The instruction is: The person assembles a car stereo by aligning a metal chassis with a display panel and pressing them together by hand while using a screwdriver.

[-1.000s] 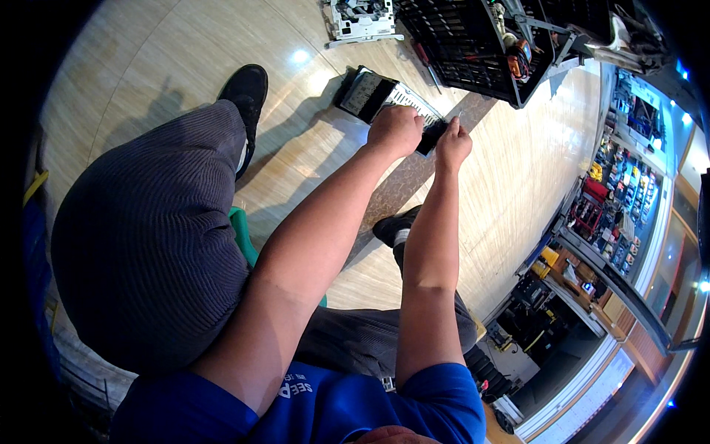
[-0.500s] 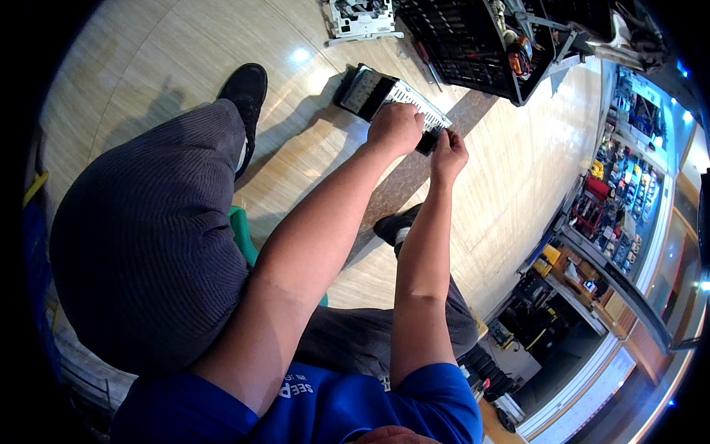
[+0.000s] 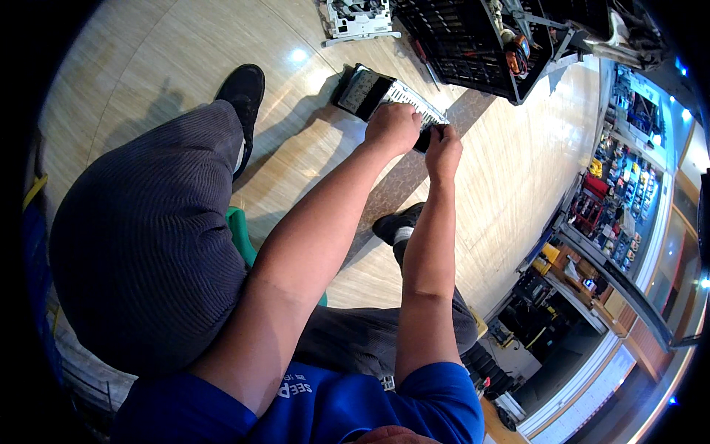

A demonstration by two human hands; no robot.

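Observation:
A black box-shaped unit with a pale slotted side stands on the floor ahead of me. My left hand is closed over its near side, the fingertips hidden behind the knuckles. At the unit's right end my right hand is pinched, thumb and fingers together. A thin pale sliver shows just above those fingers; what they grip is too small to tell. A dark part of the unit shows between the two hands.
A black slotted crate stands beyond the unit, an orange-and-black device at its side. Left of it is a white metal frame. A thin red-handled tool lies beside the crate. Something green sits beneath my left leg.
My right hand has shifted slightly left and up along the unit's end, and the thin pale sliver now shows above its fingers. My left hand stays on the unit.

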